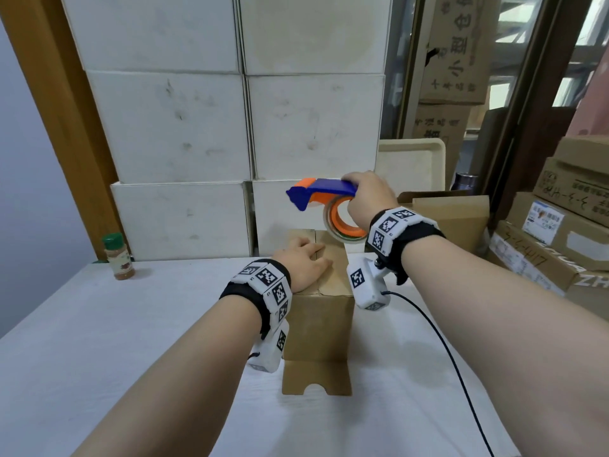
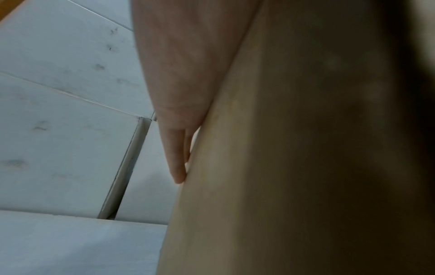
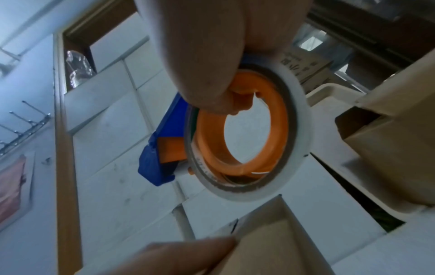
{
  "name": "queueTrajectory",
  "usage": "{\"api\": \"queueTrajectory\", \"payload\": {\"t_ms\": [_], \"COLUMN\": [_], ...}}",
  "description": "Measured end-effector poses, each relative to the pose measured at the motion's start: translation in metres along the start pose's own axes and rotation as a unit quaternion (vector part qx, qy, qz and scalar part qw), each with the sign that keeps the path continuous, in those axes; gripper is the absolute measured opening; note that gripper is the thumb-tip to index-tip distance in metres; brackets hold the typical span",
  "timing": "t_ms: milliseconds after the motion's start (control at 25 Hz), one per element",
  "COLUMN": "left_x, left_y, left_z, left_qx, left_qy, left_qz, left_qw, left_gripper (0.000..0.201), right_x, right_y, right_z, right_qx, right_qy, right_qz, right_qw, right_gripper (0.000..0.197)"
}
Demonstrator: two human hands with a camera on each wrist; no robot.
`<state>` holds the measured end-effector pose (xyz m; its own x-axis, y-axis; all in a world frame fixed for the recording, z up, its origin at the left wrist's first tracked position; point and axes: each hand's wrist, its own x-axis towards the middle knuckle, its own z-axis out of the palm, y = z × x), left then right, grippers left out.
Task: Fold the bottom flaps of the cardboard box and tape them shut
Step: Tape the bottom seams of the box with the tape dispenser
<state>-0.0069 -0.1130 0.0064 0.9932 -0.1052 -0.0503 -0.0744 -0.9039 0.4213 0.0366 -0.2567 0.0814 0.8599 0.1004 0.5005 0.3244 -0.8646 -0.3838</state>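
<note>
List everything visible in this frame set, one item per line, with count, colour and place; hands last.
cardboard box: one, brown, upended mid-table, flaps folded on top.
tape dispenser: one, blue and orange, clear roll, held above the box.
table: one, white-covered, foreground.
spice jar: one, green lid, table's far left.
white boxes: several, stacked behind the table.
brown cartons: several, stacked at right.
beige tray: one, leaning behind the box.
left hand: flat on the box's folded flaps.
right hand: grips the tape dispenser.

"ZH" on right carton [image 1: 590,285]
</note>
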Motion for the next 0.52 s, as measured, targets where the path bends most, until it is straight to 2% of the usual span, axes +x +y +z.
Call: {"api": "queueTrajectory", "payload": {"t_ms": [280, 520], "left_x": [0.0, 0.001], "left_y": [0.0, -0.001], "left_z": [0.002, 0.001], "left_qx": [0.009, -0.013], "left_qy": [0.007, -0.004], "left_qz": [0.009, 0.02], "left_qw": [1.0, 1.0], "left_gripper": [0.056, 0.055], "right_x": [0.01, 0.013], "right_y": [-0.007, -0.008], "right_z": [0.01, 0.011], "right_qx": [-0.03, -0.054], "right_qy": [-0.084, -0.108], "right_qz": [-0.049, -0.063], "right_qw": [0.995, 0.991], "right_gripper": [0.056, 0.057]}}
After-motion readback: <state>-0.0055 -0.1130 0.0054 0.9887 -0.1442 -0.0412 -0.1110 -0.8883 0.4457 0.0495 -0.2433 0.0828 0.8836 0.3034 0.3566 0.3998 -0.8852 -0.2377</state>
